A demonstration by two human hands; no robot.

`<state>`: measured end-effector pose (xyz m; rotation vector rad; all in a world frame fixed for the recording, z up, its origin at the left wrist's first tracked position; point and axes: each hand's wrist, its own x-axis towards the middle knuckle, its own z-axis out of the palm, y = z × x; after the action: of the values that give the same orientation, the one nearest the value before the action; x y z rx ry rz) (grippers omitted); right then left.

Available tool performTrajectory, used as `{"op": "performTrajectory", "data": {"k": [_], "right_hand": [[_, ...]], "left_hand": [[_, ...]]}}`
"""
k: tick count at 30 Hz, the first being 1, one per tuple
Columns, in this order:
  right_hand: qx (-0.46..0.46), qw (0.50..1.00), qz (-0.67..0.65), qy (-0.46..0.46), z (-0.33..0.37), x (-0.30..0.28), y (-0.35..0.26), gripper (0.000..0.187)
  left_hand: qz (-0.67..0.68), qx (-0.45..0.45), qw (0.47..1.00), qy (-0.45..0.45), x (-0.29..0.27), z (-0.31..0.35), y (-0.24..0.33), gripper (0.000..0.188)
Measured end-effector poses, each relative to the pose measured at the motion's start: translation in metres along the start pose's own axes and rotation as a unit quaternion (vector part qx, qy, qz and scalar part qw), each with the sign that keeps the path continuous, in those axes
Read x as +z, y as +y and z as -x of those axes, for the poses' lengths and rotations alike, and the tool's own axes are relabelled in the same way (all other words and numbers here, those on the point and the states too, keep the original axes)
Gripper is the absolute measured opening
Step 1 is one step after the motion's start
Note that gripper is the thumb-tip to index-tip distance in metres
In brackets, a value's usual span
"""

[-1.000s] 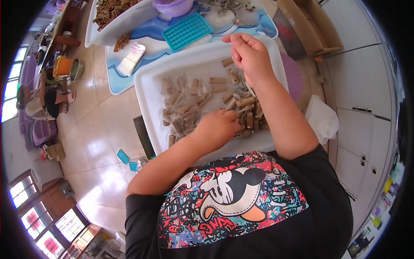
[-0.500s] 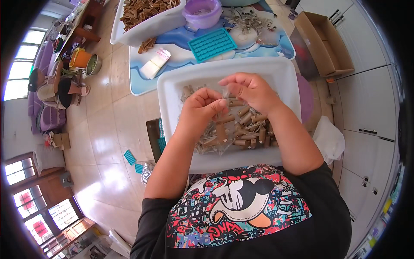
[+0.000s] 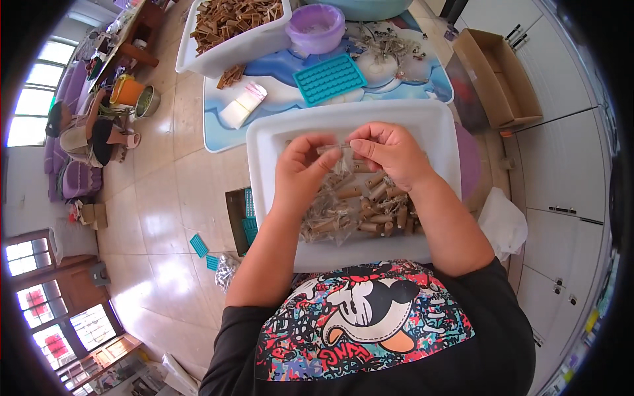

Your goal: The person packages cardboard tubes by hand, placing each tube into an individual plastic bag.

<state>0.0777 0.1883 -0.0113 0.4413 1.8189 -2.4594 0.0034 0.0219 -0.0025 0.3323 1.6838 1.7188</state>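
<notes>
My left hand (image 3: 302,170) and my right hand (image 3: 394,157) are close together above a white plastic tub (image 3: 436,119). Between my fingertips, each hand pinches the upper edge of a small clear plastic bag (image 3: 343,165). The bag hangs down over the pile, and I cannot make out what is inside it. Below lie many brown cylindrical pieces (image 3: 380,218), some with small metal fittings. Several look wrapped in clear plastic, mostly on the left of the pile. My hands hide part of the tub's far side.
Beyond the tub, a blue patterned table holds a teal moulded tray (image 3: 330,79), a stack of clear bags (image 3: 243,105), a purple basin (image 3: 316,30), metal hardware (image 3: 389,49) and a bin of brown pieces (image 3: 231,53). A cardboard box (image 3: 495,79) stands right; a person (image 3: 92,135) sits far left.
My right hand has come down and closer to my left, its fingers now pinching the bag's edge. The whole view has shifted slightly, so the table and tub appear lower.
</notes>
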Motion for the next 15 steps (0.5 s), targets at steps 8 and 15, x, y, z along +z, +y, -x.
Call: {"op": "performTrajectory", "data": {"k": [8,15], "right_hand": [[0.020,0.974,-0.225,0.008,-0.002,-0.001,0.006,0.017],[0.003,0.964,-0.264,-0.014,-0.006,-0.015,0.009,0.015]], "left_hand": [[0.029,0.003,0.998,-0.062,0.004,-0.008,-0.035,0.041],[0.208,-0.099,0.973,-0.004,-0.003,-0.006,-0.019,0.024]]}}
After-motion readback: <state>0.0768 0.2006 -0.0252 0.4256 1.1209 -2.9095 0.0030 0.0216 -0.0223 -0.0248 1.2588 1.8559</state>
